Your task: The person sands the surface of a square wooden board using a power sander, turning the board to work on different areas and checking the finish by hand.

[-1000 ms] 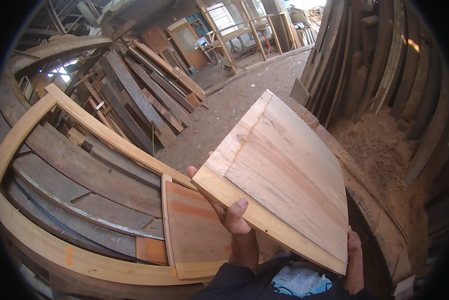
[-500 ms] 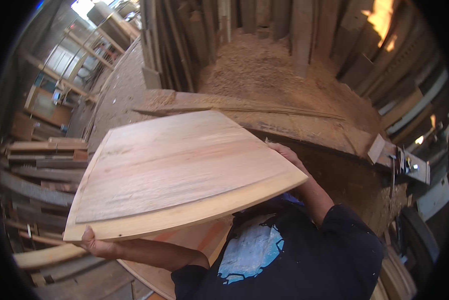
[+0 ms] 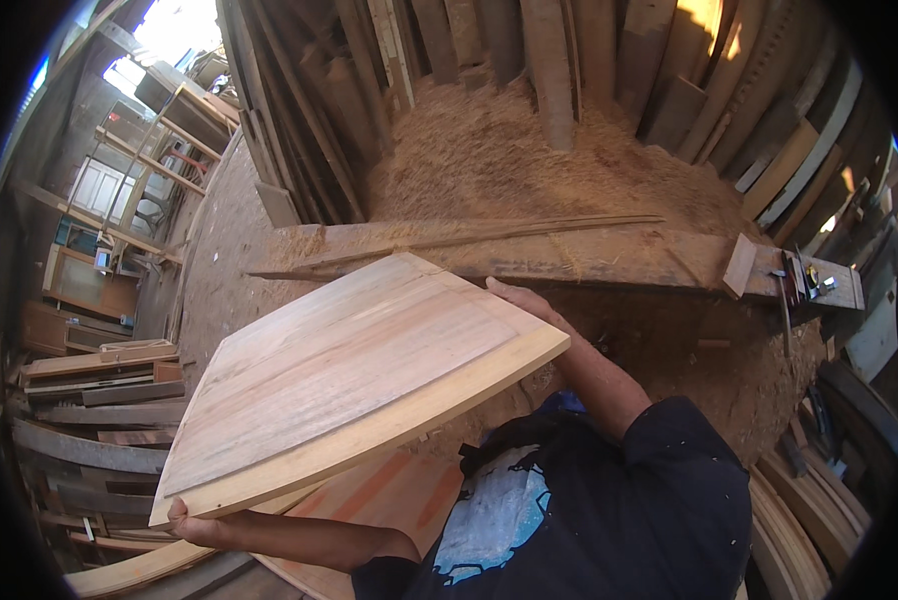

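Observation:
A large pale wooden panel (image 3: 339, 370), with a lighter raised-edge strip along its near side, is held up at a tilt in front of my body. My left hand (image 3: 194, 525) grips its near left corner, thumb against the edge and the other fingers mostly hidden beneath. At the far right side, my right hand (image 3: 521, 298) holds the panel's edge, with part of its fingers out of sight. Below it, a second wooden panel (image 3: 379, 505) with reddish streaks lies partly covered by the held one and my left forearm.
A long wooden workbench plank (image 3: 609, 250) runs across beyond the panel, with a metal tool (image 3: 819, 285) at its right end. Sawdust (image 3: 469, 150) is heaped behind it. Upright boards (image 3: 554, 70) line the back. Stacked lumber (image 3: 109, 410) lies at left, and more boards (image 3: 799, 520) at lower right.
The held panel and both hands sit lower in the view; its right end has shifted left and it tilts more steeply. The surroundings have shifted as the head view turned. Both hands keep their hold.

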